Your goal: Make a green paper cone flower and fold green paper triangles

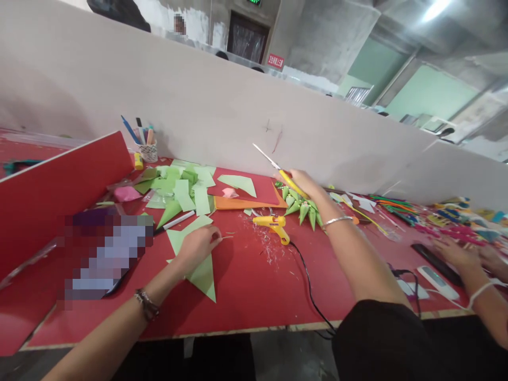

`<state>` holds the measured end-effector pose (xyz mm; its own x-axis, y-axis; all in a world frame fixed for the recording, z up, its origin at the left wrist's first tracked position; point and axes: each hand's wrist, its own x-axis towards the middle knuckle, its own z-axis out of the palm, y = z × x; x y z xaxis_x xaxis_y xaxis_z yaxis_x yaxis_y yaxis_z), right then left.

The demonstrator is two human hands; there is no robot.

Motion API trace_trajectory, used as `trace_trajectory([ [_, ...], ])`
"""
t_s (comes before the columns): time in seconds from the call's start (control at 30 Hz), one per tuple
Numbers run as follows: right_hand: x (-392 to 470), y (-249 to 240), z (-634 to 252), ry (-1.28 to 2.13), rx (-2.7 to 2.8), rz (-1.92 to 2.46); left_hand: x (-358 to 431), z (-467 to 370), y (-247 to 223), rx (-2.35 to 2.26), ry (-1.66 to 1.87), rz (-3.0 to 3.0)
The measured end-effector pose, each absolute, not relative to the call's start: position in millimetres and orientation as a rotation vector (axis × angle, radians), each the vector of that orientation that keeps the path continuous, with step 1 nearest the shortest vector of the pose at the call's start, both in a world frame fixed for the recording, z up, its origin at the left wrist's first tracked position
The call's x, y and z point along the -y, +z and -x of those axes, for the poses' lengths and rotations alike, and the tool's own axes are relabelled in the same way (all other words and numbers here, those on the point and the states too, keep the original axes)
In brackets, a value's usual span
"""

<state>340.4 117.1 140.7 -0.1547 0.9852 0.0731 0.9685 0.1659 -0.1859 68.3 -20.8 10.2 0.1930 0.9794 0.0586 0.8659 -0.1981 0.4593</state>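
Observation:
My left hand (200, 244) is over a light green paper sheet (204, 280) on the red table, its thumb and fingertips pinched on a thin strip (227, 237). Raised over the back of the table, my right hand (299, 182) is closed on yellow-handled scissors (291, 183), whose blades point up and to the left. A yellow glue gun (273, 225) lies between the hands with stringy glue scraps around it. Folded green paper cones (304, 211) lie just below the right hand.
Green paper pieces (184, 193) pile at the back left, near a pen cup (147, 151) and a phone (113, 259). A white partition (222, 106) runs behind. At right, another person's hands (460, 256) are near a power strip (436, 280) and colourful craft pieces.

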Motion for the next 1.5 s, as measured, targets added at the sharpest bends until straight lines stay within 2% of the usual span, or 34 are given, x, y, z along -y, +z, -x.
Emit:
trace_trajectory([
  [0.23,-174.7,86.9,-346.6,0.124,2.327,2.244,-21.2,-24.8,30.0,-1.723,0.725,-1.924],
  [0.43,-197.9,69.1,-341.9,0.154,2.421,2.318,-63.6,4.7,33.8,-1.798,0.964,-1.59],
  [0.57,-200.4,60.7,-338.0,0.193,2.5,2.285,-60.8,9.7,32.7,-1.8,1.115,-1.472],
  [0.7,-198.8,68.7,-342.1,0.235,2.552,2.144,-25.6,6.2,34.0,-1.726,1.047,-1.571],
  [0.8,-192.5,90.2,-346.8,0.178,2.52,1.979,12.9,4.1,32.8,-1.5,0.711,-1.967],
  [1.0,-117.1,137.3,-338.7,0.08,2.383,1.576,67.8,-1.4,15.3,-1.548,0.322,-2.238],
  [1.1,-45.0,137.7,-321.7,0.338,2.307,1.151,77.7,-5.6,4.8,-1.591,0.35,-2.245],
  [1.2,22.7,111.5,-296.3,0.551,2.268,0.996,84.1,-9.2,-3.5,-1.509,0.439,-2.274],
  [1.3,67.7,68.8,-266.5,0.603,2.273,0.982,90.6,-13.8,-8.0,-1.497,0.486,-2.269],
  [1.4,92.0,29.0,-237.4,0.668,2.26,1.101,97.0,-19.7,-10.2,-1.524,0.491,-2.278],
  [1.5,104.2,3.8,-214.0,0.591,2.268,1.341,103.0,-23.0,-13.4,-1.586,0.494,-2.304],
])
